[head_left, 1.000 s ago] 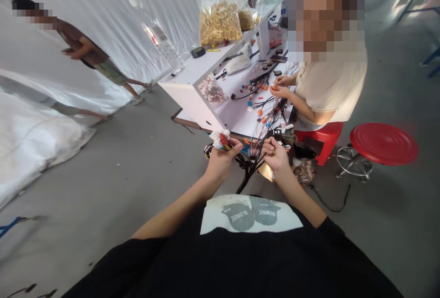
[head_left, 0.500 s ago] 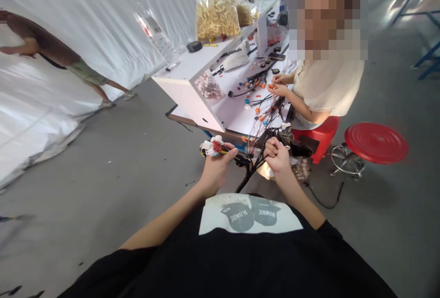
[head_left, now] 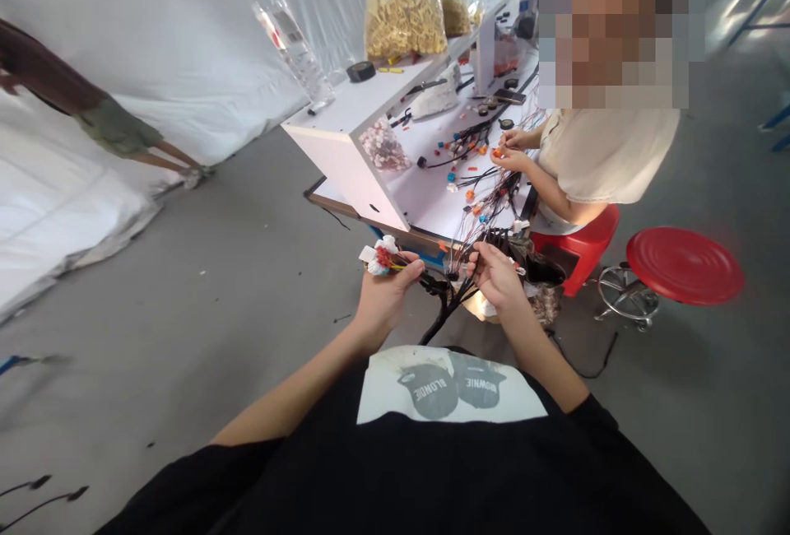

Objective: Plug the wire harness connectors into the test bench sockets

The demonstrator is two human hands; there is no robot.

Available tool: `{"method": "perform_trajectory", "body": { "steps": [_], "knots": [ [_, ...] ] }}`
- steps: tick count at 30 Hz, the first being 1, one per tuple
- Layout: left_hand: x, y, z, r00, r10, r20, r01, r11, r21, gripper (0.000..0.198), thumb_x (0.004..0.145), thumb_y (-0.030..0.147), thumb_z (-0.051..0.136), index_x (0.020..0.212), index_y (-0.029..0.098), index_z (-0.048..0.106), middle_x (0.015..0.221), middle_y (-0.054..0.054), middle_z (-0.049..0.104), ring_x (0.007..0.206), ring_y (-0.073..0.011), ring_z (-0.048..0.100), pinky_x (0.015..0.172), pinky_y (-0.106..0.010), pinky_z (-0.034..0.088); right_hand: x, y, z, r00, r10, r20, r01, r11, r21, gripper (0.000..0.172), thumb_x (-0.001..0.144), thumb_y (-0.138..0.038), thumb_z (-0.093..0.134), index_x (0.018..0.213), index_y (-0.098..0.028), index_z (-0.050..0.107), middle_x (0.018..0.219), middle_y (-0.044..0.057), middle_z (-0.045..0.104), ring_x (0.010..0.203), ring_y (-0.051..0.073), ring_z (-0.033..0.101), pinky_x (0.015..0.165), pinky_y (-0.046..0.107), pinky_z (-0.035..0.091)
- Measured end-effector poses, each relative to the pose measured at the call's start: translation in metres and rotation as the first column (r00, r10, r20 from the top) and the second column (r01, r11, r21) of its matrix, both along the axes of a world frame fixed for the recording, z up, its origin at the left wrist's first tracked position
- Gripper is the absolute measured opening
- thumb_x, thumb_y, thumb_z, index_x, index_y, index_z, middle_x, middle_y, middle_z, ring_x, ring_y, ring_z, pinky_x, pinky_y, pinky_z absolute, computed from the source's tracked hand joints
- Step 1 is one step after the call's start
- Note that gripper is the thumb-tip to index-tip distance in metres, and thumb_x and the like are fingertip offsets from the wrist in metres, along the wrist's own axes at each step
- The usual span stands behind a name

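Observation:
My left hand (head_left: pixel 383 298) is closed around a bundle of wire connectors (head_left: pixel 381 255), white, red and pale blue, with a yellow wire showing near the thumb. The connectors stick out past the fingers on the left. My right hand (head_left: pixel 497 278) is closed in a pinch at dark thin wires of a wiring harness (head_left: pixel 437 326); the exact piece between the fingertips is hard to make out. The harness's black taped trunk runs between my hands down toward my shirt, its branches passing beneath the right fingers. More thin coloured wires (head_left: pixel 457 248) hang by the table edge.
Ahead stands a white worktable (head_left: pixel 425 204) with a shelf (head_left: pixel 333 119), a bottle (head_left: pixel 290 41), black tape (head_left: pixel 361 72) and bags of small parts (head_left: pixel 404 20). A co-worker (head_left: pixel 605 156) sits at right holding an orange connector. A red stool (head_left: pixel 685 266) stands beyond; another person walks at left.
My view has shifted slightly left, so the table appears further right. My right hand's fingers have moved from a curled grip to a fingertip pinch. My left hand keeps the connectors.

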State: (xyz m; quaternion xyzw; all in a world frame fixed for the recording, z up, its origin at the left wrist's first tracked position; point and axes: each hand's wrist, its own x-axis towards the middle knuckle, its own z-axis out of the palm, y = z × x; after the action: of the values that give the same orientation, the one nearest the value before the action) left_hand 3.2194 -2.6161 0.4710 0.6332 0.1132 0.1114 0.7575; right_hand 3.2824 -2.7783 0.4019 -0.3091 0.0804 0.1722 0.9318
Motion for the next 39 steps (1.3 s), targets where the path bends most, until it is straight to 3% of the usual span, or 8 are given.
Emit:
{"method": "perform_trajectory", "body": {
  "steps": [2, 6, 14, 20, 27, 34, 39],
  "knots": [
    [0.001, 0.002, 0.001, 1.000, 0.021, -0.011, -0.021, 1.000, -0.014, 0.025, 0.058, 0.023, 0.075, 0.075, 0.014, 0.059, 0.074, -0.001, 0.056, 0.070, -0.0120, 0.054, 0.069, -0.028, 0.047, 0.000, 0.002, 0.002, 0.999, 0.047, 0.025, -0.046, 0.998, -0.039, 0.022, 0.071, -0.028, 0.069, 0.080, -0.015, 0.055, 0.061, -0.001, 0.059, 0.052, 0.011, 0.057, 0.051, 0.024, 0.051],
    [0.001, 0.004, 0.002, 0.999, 0.047, -0.015, -0.047, 0.999, -0.009, 0.026, 0.057, 0.024, 0.076, 0.074, 0.014, 0.059, 0.074, -0.001, 0.055, 0.071, -0.0122, 0.054, 0.070, -0.028, 0.047, 0.001, 0.007, -0.002, 0.999, 0.007, 0.035, -0.004, 0.996, -0.093, 0.021, 0.071, -0.027, 0.070, 0.080, -0.014, 0.056, 0.061, 0.000, 0.061, 0.052, 0.011, 0.058, 0.052, 0.024, 0.052],
    [-0.003, -0.013, -0.009, 0.999, -0.002, -0.050, 0.010, 0.987, 0.157, 0.023, 0.064, 0.026, 0.073, 0.079, 0.015, 0.060, 0.083, -0.002, 0.056, 0.081, -0.0133, 0.053, 0.079, -0.028, 0.045, 0.005, -0.011, -0.030, 0.983, -0.100, -0.156, 0.109, 0.993, 0.053, 0.010, 0.074, -0.016, 0.064, 0.074, -0.014, 0.055, 0.054, -0.004, 0.056, 0.045, 0.007, 0.052, 0.046, 0.019, 0.047],
    [-0.002, -0.020, -0.007, 0.999, -0.005, -0.050, 0.009, 0.996, 0.087, 0.025, 0.061, 0.025, 0.075, 0.078, 0.015, 0.059, 0.080, -0.002, 0.056, 0.078, -0.0135, 0.054, 0.078, -0.029, 0.045, -0.001, -0.022, -0.023, 0.982, -0.121, -0.142, 0.134, 0.987, 0.086, 0.009, 0.076, -0.014, 0.061, 0.073, -0.015, 0.053, 0.054, -0.004, 0.056, 0.046, 0.007, 0.052, 0.046, 0.019, 0.048],
    [0.002, -0.020, -0.005, 0.999, -0.006, -0.037, 0.010, 0.995, 0.099, 0.023, 0.061, 0.024, 0.074, 0.075, 0.016, 0.059, 0.079, -0.001, 0.056, 0.080, -0.0137, 0.054, 0.081, -0.030, 0.044, 0.000, -0.023, -0.025, 0.985, -0.096, -0.144, 0.115, 0.985, 0.131, 0.009, 0.076, -0.016, 0.063, 0.074, -0.015, 0.054, 0.056, -0.005, 0.056, 0.046, 0.007, 0.051, 0.046, 0.019, 0.048],
    [0.000, -0.023, -0.006, 0.997, -0.022, -0.070, 0.034, 0.983, 0.178, 0.023, 0.062, 0.028, 0.073, 0.077, 0.016, 0.061, 0.079, -0.002, 0.058, 0.076, -0.0137, 0.053, 0.078, -0.029, 0.044, 0.001, -0.022, -0.021, 0.986, -0.080, -0.144, 0.088, 0.995, 0.050, 0.009, 0.074, -0.017, 0.066, 0.075, -0.014, 0.057, 0.055, -0.004, 0.056, 0.043, 0.004, 0.047, 0.041, 0.015, 0.043],
    [0.000, -0.024, -0.008, 0.998, -0.030, -0.060, 0.044, 0.969, 0.243, 0.023, 0.064, 0.029, 0.072, 0.080, 0.015, 0.063, 0.079, -0.003, 0.058, 0.076, -0.0145, 0.053, 0.078, -0.030, 0.044, -0.004, -0.017, -0.016, 0.993, -0.102, -0.058, 0.102, 0.995, -0.011, 0.010, 0.073, -0.021, 0.066, 0.076, -0.014, 0.058, 0.054, -0.003, 0.055, 0.040, 0.003, 0.042, 0.039, 0.014, 0.037]
  ]
}}
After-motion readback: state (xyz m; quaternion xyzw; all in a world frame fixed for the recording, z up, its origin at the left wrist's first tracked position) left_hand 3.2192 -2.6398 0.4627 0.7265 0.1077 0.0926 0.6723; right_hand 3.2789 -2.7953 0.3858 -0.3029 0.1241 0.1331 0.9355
